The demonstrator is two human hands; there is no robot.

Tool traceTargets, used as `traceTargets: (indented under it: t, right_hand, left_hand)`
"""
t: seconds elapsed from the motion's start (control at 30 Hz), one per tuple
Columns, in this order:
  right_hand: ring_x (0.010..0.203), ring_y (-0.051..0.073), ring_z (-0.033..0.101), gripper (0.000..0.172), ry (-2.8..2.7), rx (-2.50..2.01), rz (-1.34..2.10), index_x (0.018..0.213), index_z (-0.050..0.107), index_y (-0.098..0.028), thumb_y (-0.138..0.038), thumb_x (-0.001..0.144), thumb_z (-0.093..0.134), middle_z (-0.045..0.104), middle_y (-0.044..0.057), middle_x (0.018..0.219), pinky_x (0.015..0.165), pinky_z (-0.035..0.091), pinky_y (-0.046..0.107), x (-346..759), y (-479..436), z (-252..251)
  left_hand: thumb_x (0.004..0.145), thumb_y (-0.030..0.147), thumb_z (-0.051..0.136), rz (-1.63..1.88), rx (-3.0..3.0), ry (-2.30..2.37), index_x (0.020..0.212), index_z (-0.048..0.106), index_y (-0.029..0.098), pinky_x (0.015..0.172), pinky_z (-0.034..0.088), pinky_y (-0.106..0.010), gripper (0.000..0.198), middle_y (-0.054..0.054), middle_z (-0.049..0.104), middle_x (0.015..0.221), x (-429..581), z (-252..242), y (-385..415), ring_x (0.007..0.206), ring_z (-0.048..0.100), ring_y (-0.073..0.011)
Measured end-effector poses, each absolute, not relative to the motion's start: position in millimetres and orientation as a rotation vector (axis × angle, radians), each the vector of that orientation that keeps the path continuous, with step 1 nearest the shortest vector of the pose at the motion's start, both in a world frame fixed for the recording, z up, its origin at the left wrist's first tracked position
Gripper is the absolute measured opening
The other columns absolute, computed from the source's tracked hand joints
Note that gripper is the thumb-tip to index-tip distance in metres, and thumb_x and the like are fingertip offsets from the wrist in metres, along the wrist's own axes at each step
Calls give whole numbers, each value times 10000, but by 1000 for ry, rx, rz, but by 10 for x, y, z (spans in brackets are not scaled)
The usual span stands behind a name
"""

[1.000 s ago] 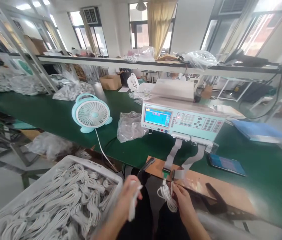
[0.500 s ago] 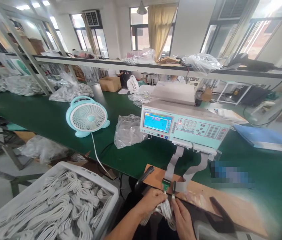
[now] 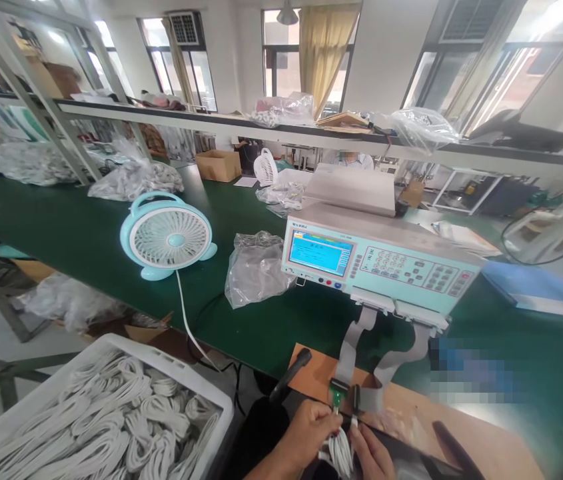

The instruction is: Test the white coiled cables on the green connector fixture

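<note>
Both of my hands are at the bottom edge, in front of the brown board (image 3: 471,437). My left hand (image 3: 306,430) is closed around a coiled white cable (image 3: 341,455), its fingers up at the small green connector (image 3: 336,398). My right hand (image 3: 374,457) pinches the same cable just below the second connector (image 3: 356,400). Two grey ribbon cables (image 3: 354,340) run from those connectors up to the pale green tester (image 3: 376,260), whose blue screen (image 3: 320,253) is lit.
A white crate (image 3: 111,343) full of coiled white cables stands at the lower left. On the green bench (image 3: 86,233) are a pale blue fan (image 3: 167,237), a crumpled plastic bag (image 3: 256,267) and a black lever (image 3: 288,375). Bags of cables lie further back.
My left hand came from beside the crate with a white cable to the connectors and joined my right hand there. The view has shifted down and closer.
</note>
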State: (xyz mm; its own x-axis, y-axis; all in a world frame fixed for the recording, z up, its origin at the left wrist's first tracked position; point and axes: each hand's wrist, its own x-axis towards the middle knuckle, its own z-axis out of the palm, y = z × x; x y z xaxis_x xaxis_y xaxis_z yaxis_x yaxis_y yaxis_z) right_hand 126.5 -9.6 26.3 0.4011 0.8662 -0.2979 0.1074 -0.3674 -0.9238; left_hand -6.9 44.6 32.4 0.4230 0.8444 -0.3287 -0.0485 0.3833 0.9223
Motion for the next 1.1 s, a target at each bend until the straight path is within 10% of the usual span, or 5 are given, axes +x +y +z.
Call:
traceTargets:
  t: [1.1]
  right_hand:
    - [606,203,535,334,-1171,-1735,930,611,598,-215,-512,727,501,608,30,616,573,405,292,1454,-518,356]
  left_hand:
    - [697,505,570,762,804,1026,663,574,135,447,267,-214,371,29,485,543,-80,290,49,449,415,-82]
